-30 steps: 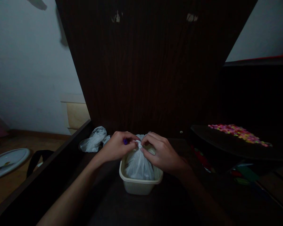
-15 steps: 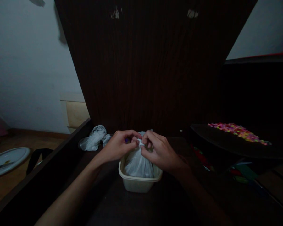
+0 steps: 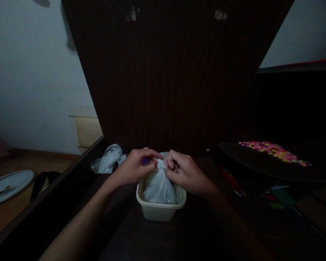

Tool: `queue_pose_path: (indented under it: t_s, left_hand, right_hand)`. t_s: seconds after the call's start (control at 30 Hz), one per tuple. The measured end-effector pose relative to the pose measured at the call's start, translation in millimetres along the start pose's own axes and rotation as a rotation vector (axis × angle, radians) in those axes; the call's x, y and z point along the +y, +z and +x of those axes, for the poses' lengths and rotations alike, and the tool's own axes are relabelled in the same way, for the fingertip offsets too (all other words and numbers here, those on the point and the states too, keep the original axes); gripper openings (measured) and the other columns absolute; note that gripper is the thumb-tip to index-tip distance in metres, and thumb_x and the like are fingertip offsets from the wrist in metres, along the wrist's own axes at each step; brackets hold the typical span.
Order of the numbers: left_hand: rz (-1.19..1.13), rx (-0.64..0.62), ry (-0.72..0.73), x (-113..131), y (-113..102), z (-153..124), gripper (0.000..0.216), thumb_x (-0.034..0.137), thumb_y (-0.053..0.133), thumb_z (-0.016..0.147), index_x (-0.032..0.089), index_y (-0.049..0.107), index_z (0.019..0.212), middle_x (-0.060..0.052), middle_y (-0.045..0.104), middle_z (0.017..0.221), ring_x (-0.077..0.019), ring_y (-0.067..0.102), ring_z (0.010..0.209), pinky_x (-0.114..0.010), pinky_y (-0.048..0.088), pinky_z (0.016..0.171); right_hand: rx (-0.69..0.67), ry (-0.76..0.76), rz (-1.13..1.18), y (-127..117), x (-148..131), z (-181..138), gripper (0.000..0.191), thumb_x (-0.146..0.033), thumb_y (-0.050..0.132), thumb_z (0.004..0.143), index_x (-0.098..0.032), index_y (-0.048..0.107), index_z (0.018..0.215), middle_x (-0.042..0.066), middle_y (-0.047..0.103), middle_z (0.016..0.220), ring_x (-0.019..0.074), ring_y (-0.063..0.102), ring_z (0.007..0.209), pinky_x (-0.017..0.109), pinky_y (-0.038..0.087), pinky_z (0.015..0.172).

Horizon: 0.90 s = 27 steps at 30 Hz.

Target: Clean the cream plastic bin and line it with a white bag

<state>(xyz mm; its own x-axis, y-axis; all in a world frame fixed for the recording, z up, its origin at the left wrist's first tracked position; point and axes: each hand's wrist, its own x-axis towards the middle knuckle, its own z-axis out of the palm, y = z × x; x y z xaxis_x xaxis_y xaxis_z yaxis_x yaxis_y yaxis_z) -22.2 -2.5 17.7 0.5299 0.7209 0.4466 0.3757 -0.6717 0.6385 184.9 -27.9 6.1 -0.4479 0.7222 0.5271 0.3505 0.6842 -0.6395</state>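
Note:
A white plastic bag [image 3: 160,188], bulging with contents I cannot make out, sits inside a cream plastic basket [image 3: 161,213] on the dark wooden surface. Its gathered top is twisted tight. My left hand [image 3: 138,165] pinches this neck from the left between thumb and fingers. From the right, my right hand [image 3: 182,170] grips the same neck with curled fingers. Something small and blue-purple [image 3: 144,160] shows behind my left fingers; its kind is unclear.
Another crumpled plastic bag [image 3: 108,158] lies at the back left, by the raised side edge [image 3: 70,174]. A tall dark wooden panel [image 3: 174,79] rises behind. To the right, a dark ledge carries colourful beads or similar small pieces [image 3: 274,152]. An oval whitish object [image 3: 11,186] is at far left.
My hands have shifted slightly on the bag's neck, and more of the twisted white plastic shows between them. The basket stays in place.

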Motion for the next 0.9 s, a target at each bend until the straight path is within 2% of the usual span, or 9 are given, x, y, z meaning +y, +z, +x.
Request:
queue_pose_path:
  t_s: [0.2,0.37,0.5,0.7,0.9]
  left_hand:
    - [-0.009,-0.020,-0.009,-1,-1,1,0.026,0.016,0.058,0.082,0.015,0.078,0.099,-0.005,0.072,0.085,-0.0141,0.063,0.076,-0.025,0.048,0.070]
    - [-0.059,0.025,-0.087,1,1,1,0.024,0.017,0.058,0.080,0.015,0.076,0.095,-0.003,0.071,0.082,-0.0139,0.061,0.074,-0.024,0.047,0.067]
    - [-0.156,0.040,-0.120,2,3,1,0.022,0.021,0.061,0.080,0.014,0.073,0.097,0.001,0.065,0.073,-0.0123,0.056,0.067,-0.022,0.044,0.062]
    - [-0.191,0.039,-0.110,5,5,0,0.021,0.025,0.063,0.083,0.014,0.071,0.098,0.001,0.063,0.073,-0.0120,0.056,0.068,-0.023,0.045,0.065]
    - [0.011,-0.006,-0.027,9,2,-1,0.022,0.025,0.067,0.082,0.017,0.072,0.101,-0.003,0.070,0.089,-0.0156,0.062,0.080,-0.027,0.049,0.074]
  right_hand:
    - [-0.057,0.006,0.054,-7,1,0,0.024,-0.005,0.056,0.074,-0.023,0.039,0.075,-0.003,0.055,0.079,0.0105,0.044,0.064,0.024,0.034,0.059]
    - [-0.016,0.036,-0.043,-7,-5,-1,0.022,-0.006,0.061,0.074,-0.022,0.048,0.081,-0.005,0.055,0.076,0.0091,0.046,0.059,0.023,0.035,0.056]
    - [0.033,0.043,-0.152,-3,-11,-2,0.019,-0.011,0.065,0.077,-0.022,0.052,0.085,-0.005,0.052,0.073,0.0107,0.049,0.060,0.024,0.036,0.057]
    - [0.051,0.056,-0.241,3,-11,-2,0.020,-0.012,0.063,0.078,-0.023,0.047,0.084,-0.004,0.051,0.072,0.0134,0.050,0.062,0.026,0.034,0.058]
    - [0.045,0.046,-0.193,2,-11,-2,0.022,-0.012,0.057,0.078,-0.025,0.039,0.081,-0.005,0.047,0.071,0.0127,0.045,0.060,0.026,0.031,0.057]
